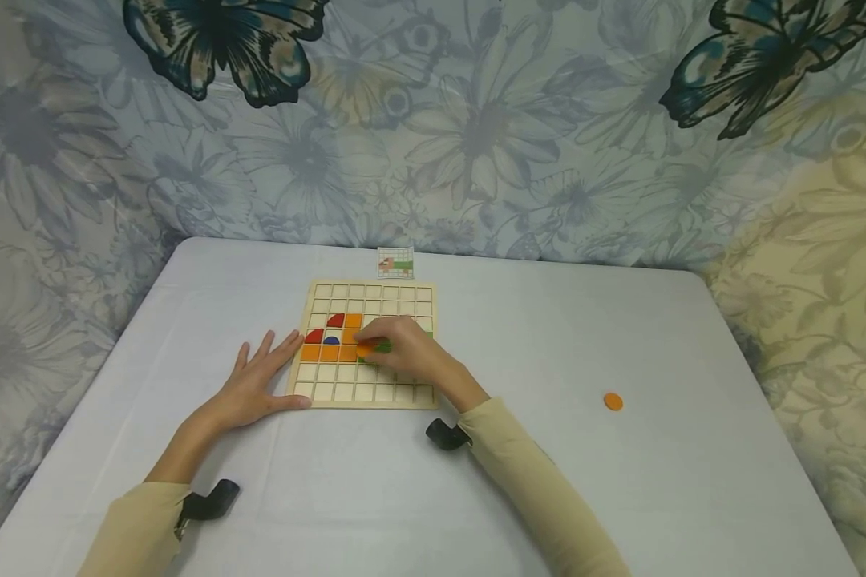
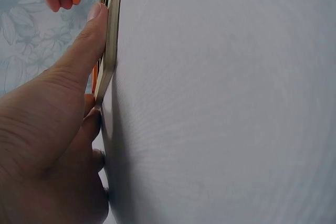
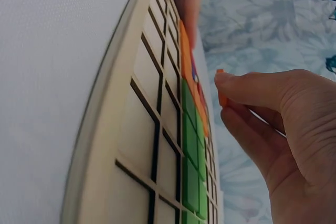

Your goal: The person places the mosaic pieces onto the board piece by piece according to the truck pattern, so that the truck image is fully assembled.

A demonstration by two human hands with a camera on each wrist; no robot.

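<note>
A wooden grid board [image 1: 375,393] lies on the table, with orange, red, blue and green pieces set in its middle rows. My right hand [image 1: 404,344] is over the board, pinching a thin orange piece [image 3: 222,88] between thumb and fingers. In the right wrist view it is held edge-on, raised off the green pieces [image 3: 191,145]. My left hand [image 1: 252,389] lies spread at the board's left side. Its thumb [image 2: 86,45] touches the front edge near the corner, and the other fingers reach along the left edge. My right hand covers part of the green area.
A small printed pattern card [image 1: 395,263] lies just behind the board. Off to the right, an orange disc [image 1: 613,401] lies on the white tablecloth [image 1: 520,336]. Patterned fabric with butterflies [image 1: 224,48] rises behind the table.
</note>
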